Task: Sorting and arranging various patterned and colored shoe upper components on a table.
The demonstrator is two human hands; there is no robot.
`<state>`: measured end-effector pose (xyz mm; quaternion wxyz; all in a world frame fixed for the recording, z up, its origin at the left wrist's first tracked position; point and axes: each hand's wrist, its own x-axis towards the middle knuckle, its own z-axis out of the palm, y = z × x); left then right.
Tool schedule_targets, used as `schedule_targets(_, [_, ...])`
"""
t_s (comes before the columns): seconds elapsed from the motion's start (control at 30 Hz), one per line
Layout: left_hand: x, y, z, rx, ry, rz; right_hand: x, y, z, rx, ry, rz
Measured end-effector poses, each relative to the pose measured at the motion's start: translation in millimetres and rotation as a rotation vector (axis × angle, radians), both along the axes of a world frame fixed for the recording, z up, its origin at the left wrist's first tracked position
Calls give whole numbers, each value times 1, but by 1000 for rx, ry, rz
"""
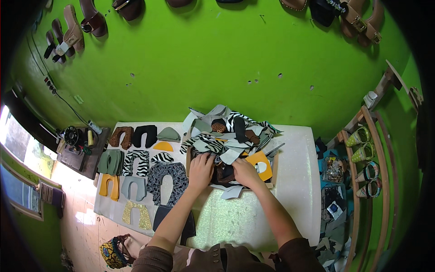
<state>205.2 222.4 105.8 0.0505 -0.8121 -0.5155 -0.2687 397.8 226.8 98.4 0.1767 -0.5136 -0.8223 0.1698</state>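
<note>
Left hand (pixel 201 172) lies palm-down, fingers loosely bent into the scraps; right hand (pixel 244 173) likewise, fingertips sunk among dark pieces. Whether I have hold of anything in either, cannot tell: fingertips hidden.

Support: white table (pixel 297 181). Cardboard box (pixel 276 168) sits toward its back edge, right of centre, filled by a scrap heap (pixel 204 127) that rises over the walls. Patterned U-shaped piece (pixel 156 181) lies just left of the box. Black piece (pixel 163 215) lies at the front edge, partly under my left forearm. Yellow sheet (pixel 255 158) is in the box, beside my right hand. Smallest noted: orange half-moon (pixel 163 146), between box and back-left corner.

Risks (judgement): digging low could topple the loose heap over the box wall, since its top strips overhang. Left forearm, if dragged sideways, could shift the patterned piece or push the black one off the front edge.
</note>
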Motion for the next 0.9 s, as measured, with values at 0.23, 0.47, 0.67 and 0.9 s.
schedule_targets(0.23, [8, 15, 6, 11, -70, -7, 9, 15, 7, 49, 376, -100])
schedule_targets(0.47, [6, 26, 2, -10, -1, -51, 12, 25, 9, -22, 386, -152])
schedule_targets(0.67, [11, 15, 5, 39, 2, -94, 19, 26, 12, -62, 455, -164])
schedule_targets(0.9, [20, -5, 18, -21, -96, -123, 25, 14, 14, -40, 432, -120])
